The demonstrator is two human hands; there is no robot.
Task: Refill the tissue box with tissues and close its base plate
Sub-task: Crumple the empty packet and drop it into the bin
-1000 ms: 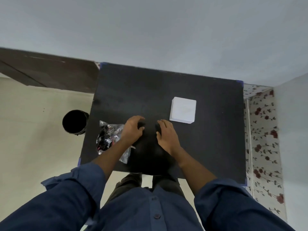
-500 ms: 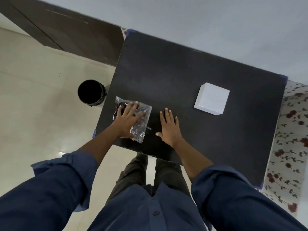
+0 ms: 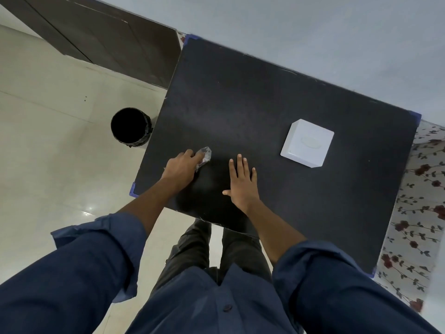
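A white square tissue box [image 3: 307,145] stands on the black table [image 3: 265,97], toward its right side. Near the table's front left corner my left hand [image 3: 181,168] is closed around a crumpled clear plastic wrapper [image 3: 204,155], most of it hidden inside the fist. My right hand [image 3: 243,183] lies flat on the table with its fingers spread, holding nothing, well to the left of the box. No loose tissues show.
A round black bin [image 3: 131,125] stands on the pale tiled floor just left of the table. A dark wooden panel [image 3: 101,37] runs along the far left. A floral cloth [image 3: 419,213] lies beyond the table's right edge.
My left hand has scrunched the flat plastic wrapper into a small ball in its fist. My right hand has stayed flat on the table. The camera has turned slightly.
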